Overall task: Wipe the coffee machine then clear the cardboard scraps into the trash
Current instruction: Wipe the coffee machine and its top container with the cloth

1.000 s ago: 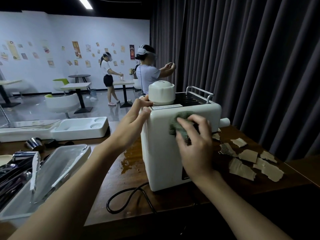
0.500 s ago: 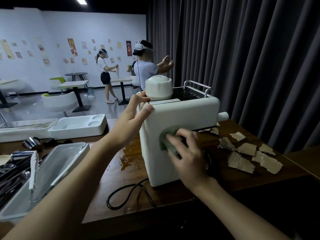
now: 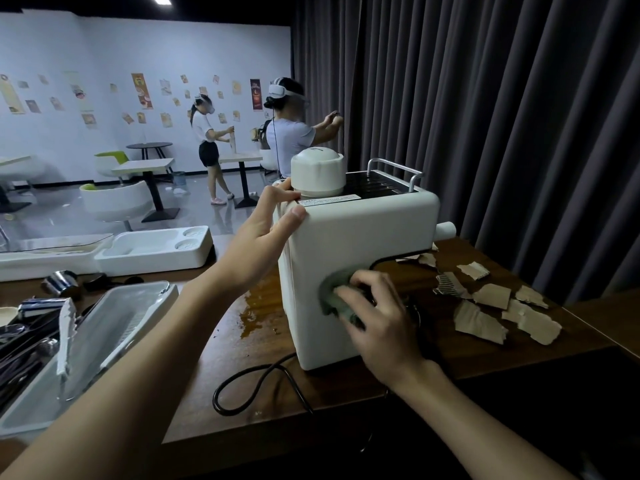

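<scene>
While our right hand (image 3: 377, 323) is pressing the green cloth (image 3: 334, 296) lower on the coffee machine (image 3: 349, 258) than a sec ago, fingers curled over it, we're bracing w/ left hand (image 3: 263, 233) clamped on the top corner. Cardboard scraps (image 3: 491, 306) are lying just right, near the table (image 3: 221, 368) edge; curtain (image 3: 502, 116) behind.
</scene>
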